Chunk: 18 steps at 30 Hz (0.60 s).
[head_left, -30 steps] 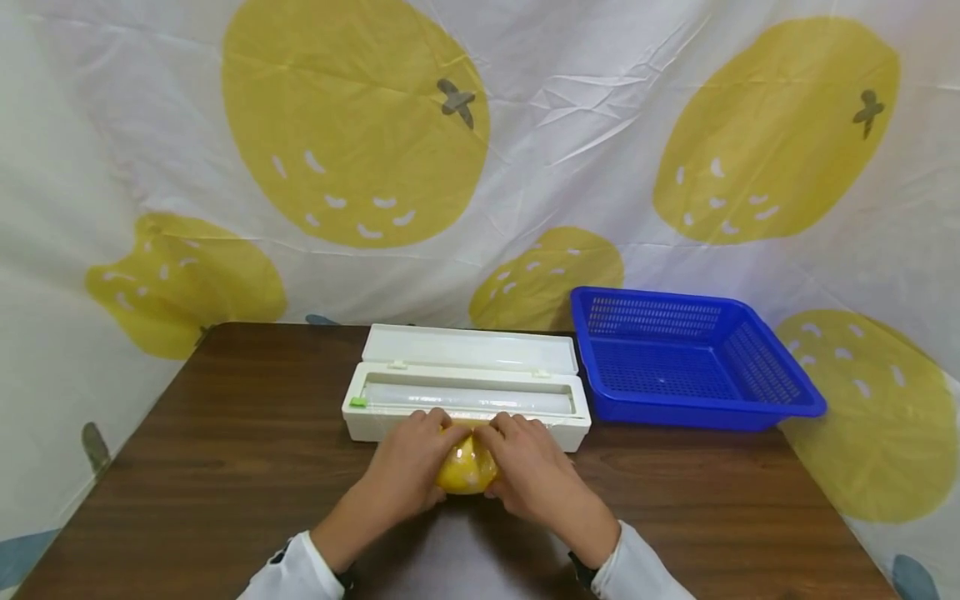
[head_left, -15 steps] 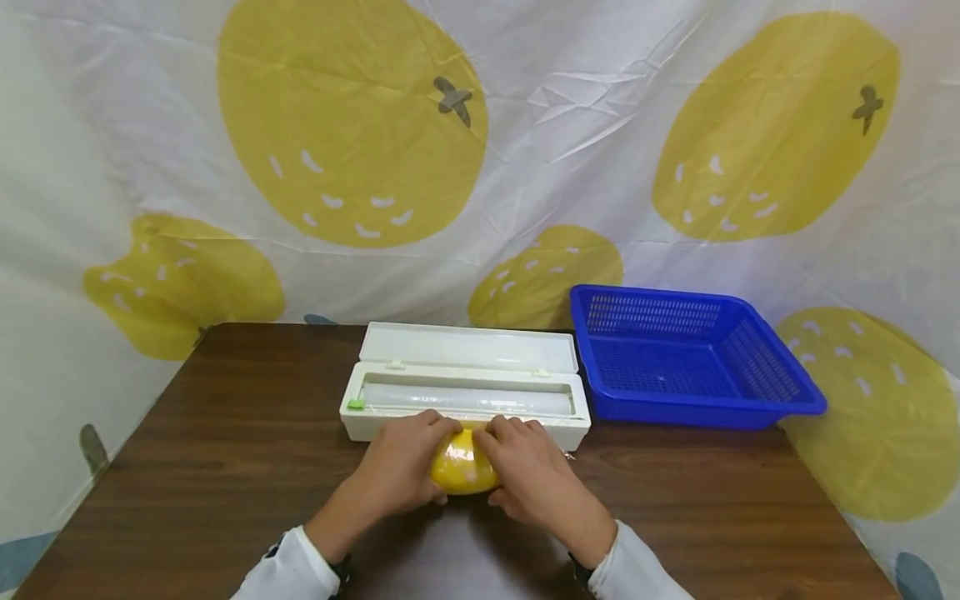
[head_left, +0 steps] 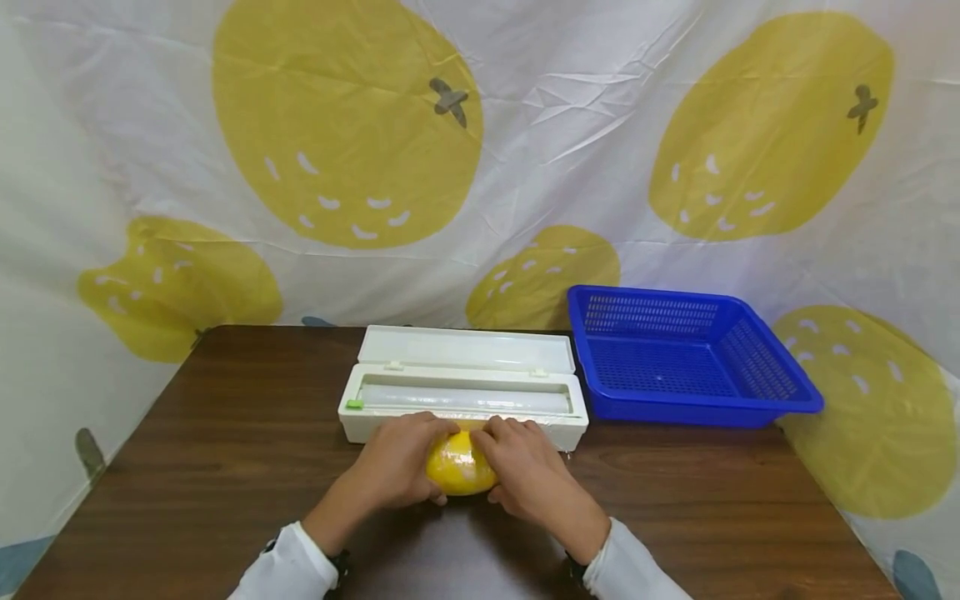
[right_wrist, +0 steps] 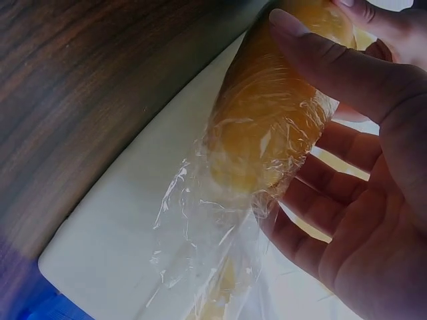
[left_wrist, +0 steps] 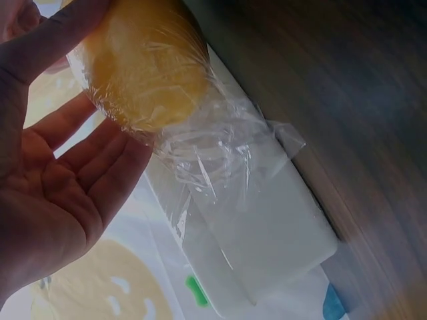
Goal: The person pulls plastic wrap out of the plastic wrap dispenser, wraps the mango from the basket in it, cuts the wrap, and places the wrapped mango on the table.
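Note:
A smooth yellow oval fruit [head_left: 460, 468], its exact kind unclear, is wrapped in clear cling film [left_wrist: 220, 143]. My left hand [head_left: 397, 460] grips its left side, with the thumb on the near face and the fingers behind. From the right, my right hand [head_left: 523, 465] holds it the same way. Loose, crumpled film [right_wrist: 183, 230] trails off both ends of the fruit in the wrist views. Just beyond the hands lies a white cling film dispenser [head_left: 358, 429], lid [head_left: 465, 348] raised, with a roll of film [head_left: 465, 398] inside. The hands partly hide its front.
A blue perforated basket [head_left: 705, 410] stands to the right of the dispenser at the back of the dark wooden table [head_left: 225, 467]. A green slider [head_left: 355, 404] sits at the dispenser's left end. Behind the table hangs a white cloth [head_left: 555, 125] printed with yellow fruit.
My thumbs have come away from the film they were gathering at the fruit's top and now lie at its sides. The fruit shows a smoother, wider face toward me.

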### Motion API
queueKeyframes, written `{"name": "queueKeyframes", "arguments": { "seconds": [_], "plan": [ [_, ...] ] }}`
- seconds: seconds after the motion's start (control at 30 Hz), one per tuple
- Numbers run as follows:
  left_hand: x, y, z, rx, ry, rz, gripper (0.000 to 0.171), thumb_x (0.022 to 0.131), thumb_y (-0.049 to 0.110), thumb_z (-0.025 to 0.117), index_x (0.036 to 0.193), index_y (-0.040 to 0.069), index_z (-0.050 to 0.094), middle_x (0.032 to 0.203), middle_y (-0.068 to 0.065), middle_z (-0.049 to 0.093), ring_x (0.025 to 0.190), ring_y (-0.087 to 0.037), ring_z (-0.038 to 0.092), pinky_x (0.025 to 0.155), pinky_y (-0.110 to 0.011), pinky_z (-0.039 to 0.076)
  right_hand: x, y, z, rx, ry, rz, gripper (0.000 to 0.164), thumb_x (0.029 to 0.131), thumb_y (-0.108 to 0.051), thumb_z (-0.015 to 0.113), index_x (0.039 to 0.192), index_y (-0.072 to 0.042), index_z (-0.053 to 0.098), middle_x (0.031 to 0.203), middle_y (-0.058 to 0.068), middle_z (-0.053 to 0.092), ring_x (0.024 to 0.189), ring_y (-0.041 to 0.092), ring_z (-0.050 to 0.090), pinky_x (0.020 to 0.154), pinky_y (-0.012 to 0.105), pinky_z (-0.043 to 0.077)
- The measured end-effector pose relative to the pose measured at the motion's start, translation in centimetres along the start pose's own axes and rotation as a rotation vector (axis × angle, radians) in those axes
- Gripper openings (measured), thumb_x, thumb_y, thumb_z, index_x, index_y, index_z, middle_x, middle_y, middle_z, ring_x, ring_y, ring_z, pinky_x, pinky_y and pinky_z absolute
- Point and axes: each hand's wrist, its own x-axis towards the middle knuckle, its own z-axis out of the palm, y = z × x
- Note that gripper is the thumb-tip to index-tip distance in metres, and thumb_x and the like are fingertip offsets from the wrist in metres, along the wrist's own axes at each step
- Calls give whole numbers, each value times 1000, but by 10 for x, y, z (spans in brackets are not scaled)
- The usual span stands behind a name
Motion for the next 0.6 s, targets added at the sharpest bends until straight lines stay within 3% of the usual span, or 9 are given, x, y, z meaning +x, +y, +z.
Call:
{"name": "queueKeyframes", "arguments": {
  "seconds": [0.33,0.6],
  "plan": [
    [1,-4,-2,-26,-40,39,72,49,37,94,112,12,70,93,0,72,81,-16,60,71,-42,52,0,1,2,34,-18,5,65,61,-33,91,116,-11,64,104,4,66,93,22,61,79,40,55],
    [4,-9,-7,-120,-84,73,66,53,31,93,113,16,71,93,5,72,79,-14,58,70,-38,48,0,5,1,110,-62,-2,66,68,-34,86,124,-9,61,116,7,66,103,23,60,86,44,53]
  ]
}}
